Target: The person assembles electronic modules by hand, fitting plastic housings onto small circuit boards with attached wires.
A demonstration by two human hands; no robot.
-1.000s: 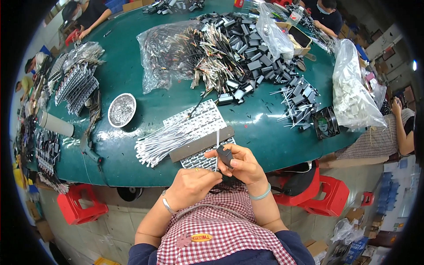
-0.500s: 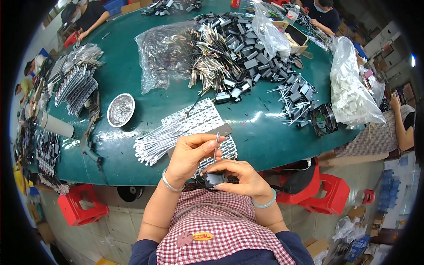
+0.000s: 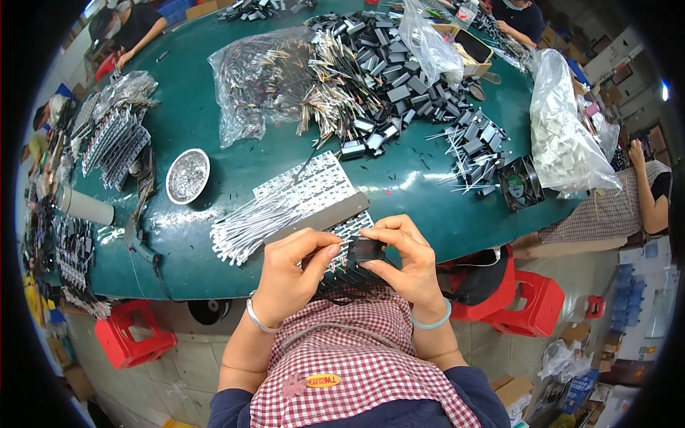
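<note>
A: What is lying around the green table?

B: Going from biggest down: 1 heap of black parts is sitting toward the table's far side, a clear bag of white pieces is resting at its right edge, and a round metal bowl is sitting toward its left.

A: And the 2 hands?

B: Both are working just off the table's near edge. The right hand is pinching a small black component; the left hand is closing its fingertips against that same piece.
</note>
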